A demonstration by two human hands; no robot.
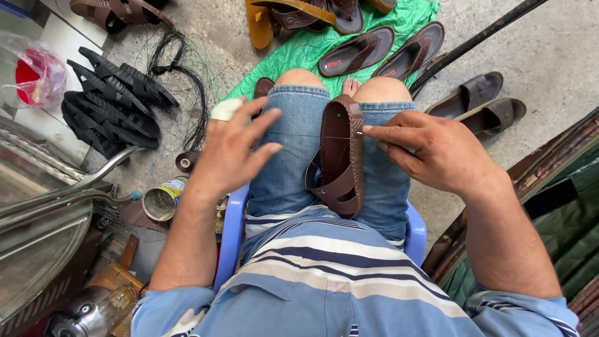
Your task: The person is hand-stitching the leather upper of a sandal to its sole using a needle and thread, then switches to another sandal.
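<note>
A dark brown leather sandal point(342, 156) stands on edge between my knees, sole side facing left, heel toward my lap. My right hand point(430, 150) pinches a needle or thread end at the sandal's braided rim near the toe. A thin thread runs across the sole from that point. My left hand point(234, 146) hovers over my left thigh with its fingers spread, holding nothing; a white wrap covers one fingertip. I sit on a blue plastic chair point(232, 228) in denim shorts.
Several brown sandals lie on a green sheet point(399, 19) ahead and on the concrete at right point(477, 100). A pile of black soles point(109, 106) and loose black thread point(187, 93) lie left. An open tin can point(161, 201), a thread spool point(186, 161) and metal bars point(62, 190) sit beside the chair.
</note>
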